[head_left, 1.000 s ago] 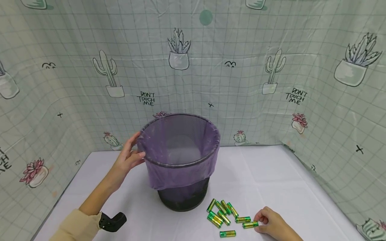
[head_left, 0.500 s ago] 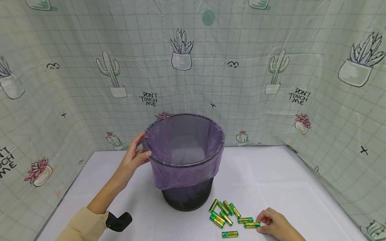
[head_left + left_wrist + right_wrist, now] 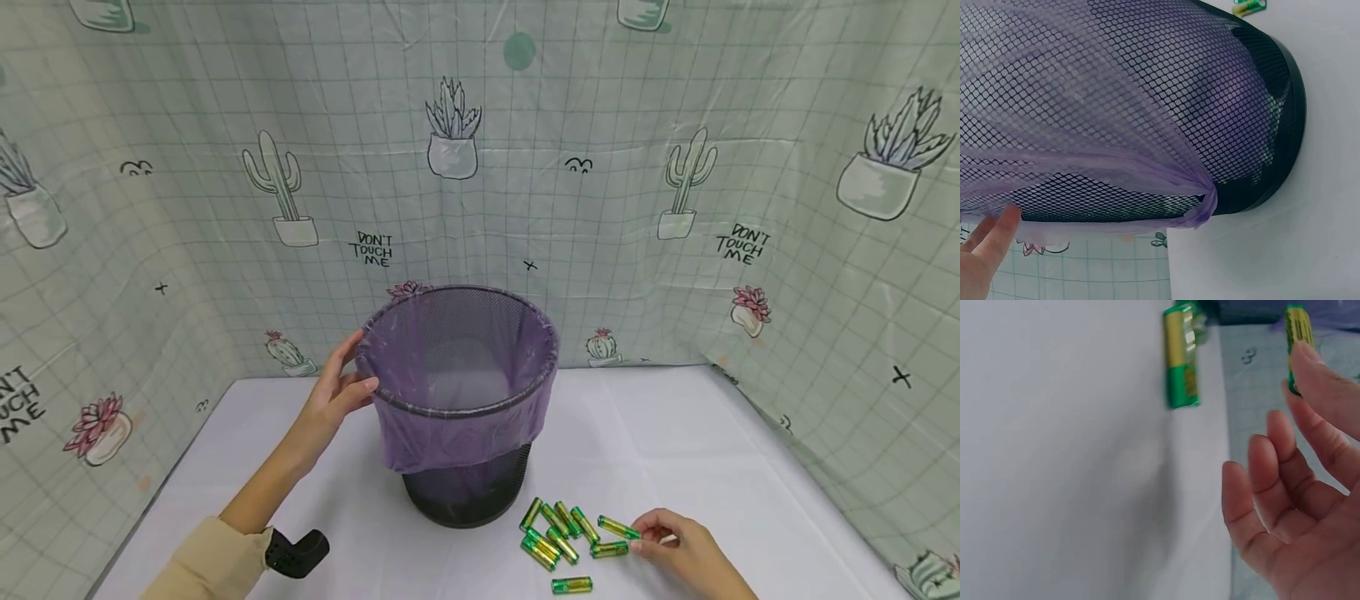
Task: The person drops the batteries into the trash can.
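Note:
A black mesh wastebasket [image 3: 465, 500] stands upright, lined with a purple bag [image 3: 461, 437] folded over its rim. My left hand [image 3: 333, 400] rests against the left side of the basket just below the rim, fingers spread along the outside. In the left wrist view, fingertips [image 3: 1007, 225] touch the bagged mesh. My right hand [image 3: 678, 546] pinches a green and gold battery [image 3: 618, 527] between thumb and forefinger, just above the table; in the right wrist view the battery [image 3: 1297, 331] points up from the fingertips. Below it lies another battery [image 3: 609, 550].
Several more green batteries [image 3: 551, 533] lie loosely grouped in front and right of the basket, with a single battery [image 3: 572, 585] nearer me. A white cloth covers the table [image 3: 645, 450]. Cactus-printed curtains [image 3: 600, 292] enclose the back and sides.
My right hand has picked up the rightmost battery from the table, lifting it slightly. The left hand stays against the basket. The whole head view shifted a little.

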